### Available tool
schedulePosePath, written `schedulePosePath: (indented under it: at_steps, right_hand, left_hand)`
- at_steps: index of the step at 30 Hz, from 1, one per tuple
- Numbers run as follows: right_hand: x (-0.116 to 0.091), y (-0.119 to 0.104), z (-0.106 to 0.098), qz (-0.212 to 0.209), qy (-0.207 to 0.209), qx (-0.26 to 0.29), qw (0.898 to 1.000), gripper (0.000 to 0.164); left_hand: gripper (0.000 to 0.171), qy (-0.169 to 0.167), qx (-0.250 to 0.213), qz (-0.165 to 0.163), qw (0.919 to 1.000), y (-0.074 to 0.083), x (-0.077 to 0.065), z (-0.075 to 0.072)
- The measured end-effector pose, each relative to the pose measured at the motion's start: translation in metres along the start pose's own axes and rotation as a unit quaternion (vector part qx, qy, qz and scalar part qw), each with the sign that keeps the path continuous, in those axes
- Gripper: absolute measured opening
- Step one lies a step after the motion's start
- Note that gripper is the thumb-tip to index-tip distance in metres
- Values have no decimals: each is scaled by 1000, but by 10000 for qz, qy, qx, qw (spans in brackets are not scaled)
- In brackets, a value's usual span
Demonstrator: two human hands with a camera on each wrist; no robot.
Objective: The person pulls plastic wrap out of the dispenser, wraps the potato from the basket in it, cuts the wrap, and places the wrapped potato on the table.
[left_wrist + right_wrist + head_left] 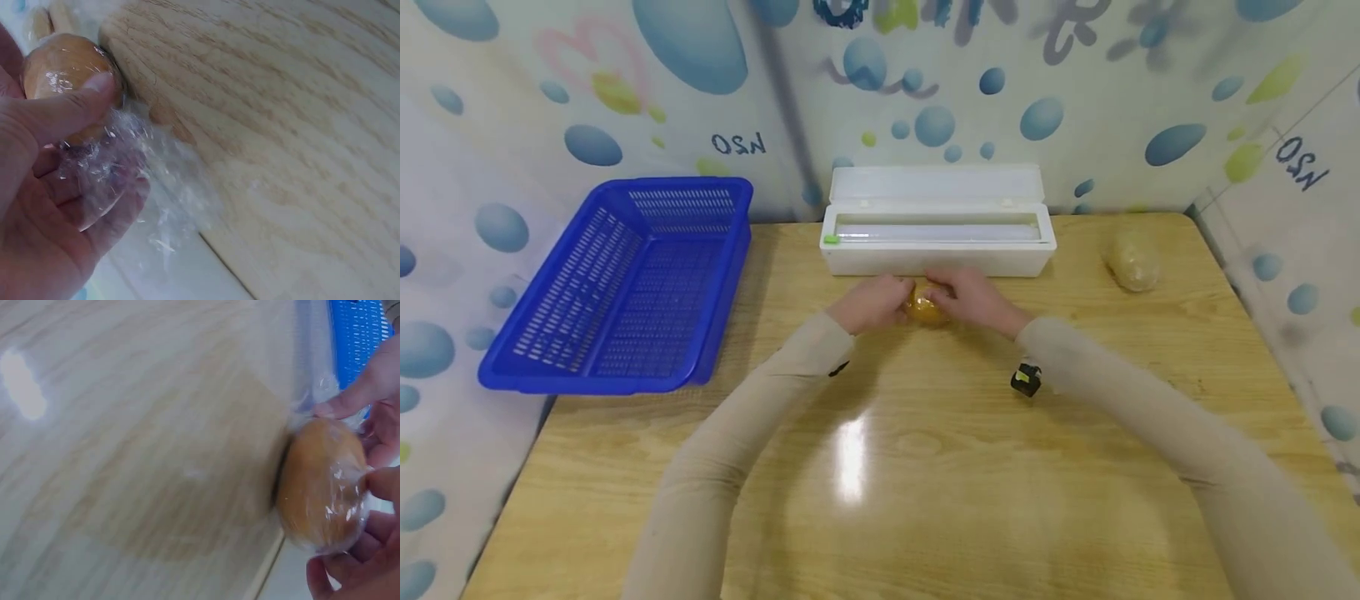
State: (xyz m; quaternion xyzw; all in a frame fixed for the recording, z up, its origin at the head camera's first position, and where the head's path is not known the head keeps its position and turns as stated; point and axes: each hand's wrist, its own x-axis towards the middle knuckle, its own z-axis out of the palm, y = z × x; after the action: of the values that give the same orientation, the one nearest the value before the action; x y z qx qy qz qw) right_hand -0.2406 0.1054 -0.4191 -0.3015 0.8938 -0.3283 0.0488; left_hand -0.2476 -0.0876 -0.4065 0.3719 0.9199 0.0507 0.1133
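Observation:
An orange-brown oval item (927,308) in clear cling film is held between both hands, just in front of a white cling film dispenser (940,261). My left hand (874,303) grips one end; in the left wrist view its thumb lies on the item (65,69), and loose crumpled film (165,181) trails over the curled fingers. My right hand (976,298) holds the other end, thumb on the near side and fingers beneath in the right wrist view. The item's exact kind is unclear through the film.
The dispenser's lid (936,185) stands raised, with a film roll (936,233) inside. A blue plastic basket (711,333) sits on the left of the wooden table (940,500). At the back right lies a pale film-wrapped item (1133,262). Patterned walls border the table.

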Motion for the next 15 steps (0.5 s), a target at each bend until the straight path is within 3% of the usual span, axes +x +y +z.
schedulePosePath:
  at_steps: [6, 11, 15]
  right_hand:
    - [0, 1, 8, 77, -115, 9, 9999, 34]
    - [-1, 0, 13, 90, -390, -894, 9952, 45]
    - [-5, 4, 11, -17, -546, -1055, 9929, 54]
  left_hand:
    - [28, 189, -238, 163, 9994, -2, 0, 5]
    - [31, 196, -437, 114, 9988, -4, 1, 7]
    - [33, 140, -707, -131, 9973, -5, 1, 7]
